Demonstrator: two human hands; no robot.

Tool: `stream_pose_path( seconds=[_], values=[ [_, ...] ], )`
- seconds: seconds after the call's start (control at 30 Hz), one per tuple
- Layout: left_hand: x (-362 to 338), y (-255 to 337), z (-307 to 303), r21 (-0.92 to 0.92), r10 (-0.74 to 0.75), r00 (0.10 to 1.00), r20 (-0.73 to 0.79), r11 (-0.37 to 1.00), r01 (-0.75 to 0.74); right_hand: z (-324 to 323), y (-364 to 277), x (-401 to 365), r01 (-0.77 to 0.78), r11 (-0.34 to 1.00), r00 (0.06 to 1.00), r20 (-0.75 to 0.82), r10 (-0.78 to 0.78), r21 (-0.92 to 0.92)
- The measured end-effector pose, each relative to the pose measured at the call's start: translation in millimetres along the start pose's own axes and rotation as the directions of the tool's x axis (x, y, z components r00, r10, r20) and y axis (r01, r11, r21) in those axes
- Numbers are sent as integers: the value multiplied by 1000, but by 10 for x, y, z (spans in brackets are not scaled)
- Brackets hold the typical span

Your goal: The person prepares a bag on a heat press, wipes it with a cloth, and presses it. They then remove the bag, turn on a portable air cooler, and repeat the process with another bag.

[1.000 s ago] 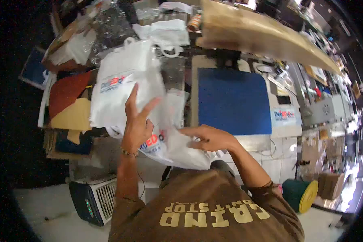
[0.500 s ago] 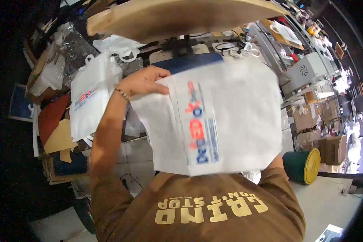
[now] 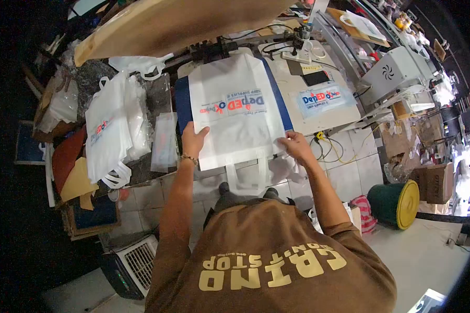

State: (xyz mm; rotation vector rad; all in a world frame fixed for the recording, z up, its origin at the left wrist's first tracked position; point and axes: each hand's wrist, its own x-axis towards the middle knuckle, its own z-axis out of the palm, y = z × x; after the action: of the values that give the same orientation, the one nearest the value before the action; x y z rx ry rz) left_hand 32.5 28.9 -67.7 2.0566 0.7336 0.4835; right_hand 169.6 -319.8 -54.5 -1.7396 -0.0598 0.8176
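Observation:
A white tote bag [image 3: 236, 125] with blue and red lettering lies over a blue flat board [image 3: 279, 99], its print upside down to me. Its handles [image 3: 247, 176] hang off the near side. My left hand [image 3: 194, 142] is closed on the near left corner, thumb on top. On the right edge, my right hand [image 3: 297, 148] pinches the bag near its other corner. The fingers beneath the fabric are hidden.
Stacked white bags [image 3: 107, 125] lie at left, beside printed film strips [image 3: 164, 143]. A printed film sheet [image 3: 325, 99] and a phone [image 3: 316, 78] rest on the right-hand table. Overhead juts a wooden board [image 3: 177, 26]. A green bin [image 3: 386, 206] stands at right.
The tote bag was raised and turned sideways in front of me; now it lies on the blue board. My right hand, hidden behind it before, shows at its right edge.

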Motion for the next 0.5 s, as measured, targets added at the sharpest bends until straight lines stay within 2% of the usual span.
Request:
stream_pose_path(
  seconds=[0.03,0.1,0.17,0.23,0.27,0.3,0.37,0.4,0.43,0.47,0.5],
  values=[
    [-20,-56,37,21,-10,999,-38,1000,11,-10,83,16,3,1000,1000,0,-3,-3],
    [-74,-72,63,1,-39,997,-64,999,39,26,151,2,221,940,939,-205,-277,-261],
    [-154,-59,43,-16,-68,994,-90,998,67,18,171,12,240,938,929,-222,-297,-250],
    [-233,98,-89,407,93,977,-191,913,-7,31,164,19,264,904,905,-239,-353,-336],
    [-188,253,-287,463,202,979,-9,869,-175,30,198,65,275,903,902,-236,-361,-332],
    [-153,511,-557,487,293,939,179,803,-344,23,283,146,306,890,883,-249,-398,-337],
    [-155,1841,-1102,65,275,862,427,941,-333,36,297,187,344,878,859,-266,-437,-333],
    [-192,2447,-1371,-16,416,785,459,887,-461,36,214,137,305,909,887,-262,-379,-283],
    [-248,3090,-1630,-11,555,692,461,784,-621,32,164,104,264,936,912,-255,-321,-234],
    [-151,3520,-1839,95,715,606,349,617,-781,18,190,135,277,933,908,-257,-332,-228],
    [-59,3927,-1947,279,785,606,129,558,-782,-3,242,185,278,916,901,-251,-353,-289]
  ],
)
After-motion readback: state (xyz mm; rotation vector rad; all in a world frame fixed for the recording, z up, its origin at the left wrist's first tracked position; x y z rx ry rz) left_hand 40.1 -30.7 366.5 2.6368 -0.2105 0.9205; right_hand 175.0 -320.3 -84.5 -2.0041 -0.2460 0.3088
